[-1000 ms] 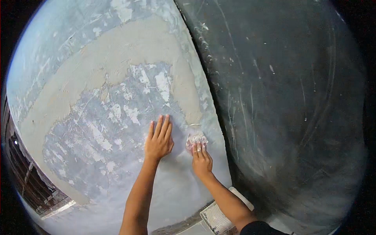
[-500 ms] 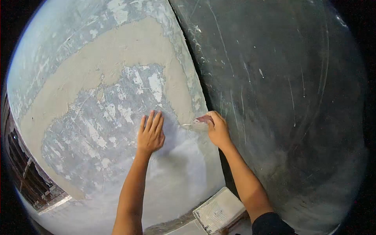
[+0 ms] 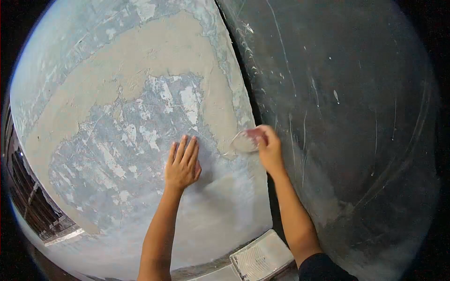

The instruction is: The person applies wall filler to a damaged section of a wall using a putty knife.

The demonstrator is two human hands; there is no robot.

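Observation:
My left hand (image 3: pixel 182 163) lies flat against the patchy grey-white wall (image 3: pixel 140 136), fingers stretched out and holding nothing. Close to the wall's right edge, my right hand (image 3: pixel 272 151) is closed around a putty knife (image 3: pixel 245 141) with a reddish handle and a whitish, smeared blade. Motion blurs the blade, which overlaps the lower end of a band of beige filler (image 3: pixel 218 110). That band arches over the bare, flaking patch and down its left side. Below my hands the wall looks smoother and whiter.
A whitish ribbed paint tray (image 3: pixel 260 255) stands at the bottom, beside my right forearm. To the right spreads a dark grey surface (image 3: pixel 347 117) with white drips and scratches, divided from the wall by a black gap. A barred opening (image 3: pixel 33 201) is at the left.
My right hand has shifted a little up and right, and the putty knife has turned so more of its blade shows. My left hand stays flat on the wall. The view has moved slightly.

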